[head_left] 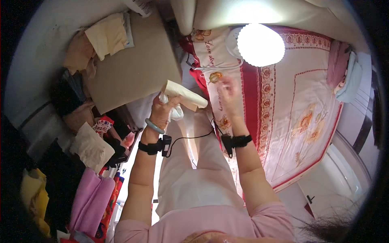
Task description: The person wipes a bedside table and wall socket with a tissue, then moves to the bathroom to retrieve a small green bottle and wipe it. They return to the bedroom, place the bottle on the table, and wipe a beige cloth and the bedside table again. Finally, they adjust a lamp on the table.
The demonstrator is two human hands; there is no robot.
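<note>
A cream cloth or paper roll lies across the fingers of my left hand, which is closed on it and on a crumpled white tissue or cloth beneath. A jade-coloured bangle sits on that wrist, above a black strap. To the right, my right hand is blurred over the edge of the patterned bedspread; it is apart from the roll, and its fingers are too blurred to read. A thin black cable joins the two wrist straps.
A lit lamp stands on the bed, its white cord near the edge. Folded pink and blue cloths lie at the far right. On the left are a beige panel, a cream cloth, piled fabrics and folded pink cloth.
</note>
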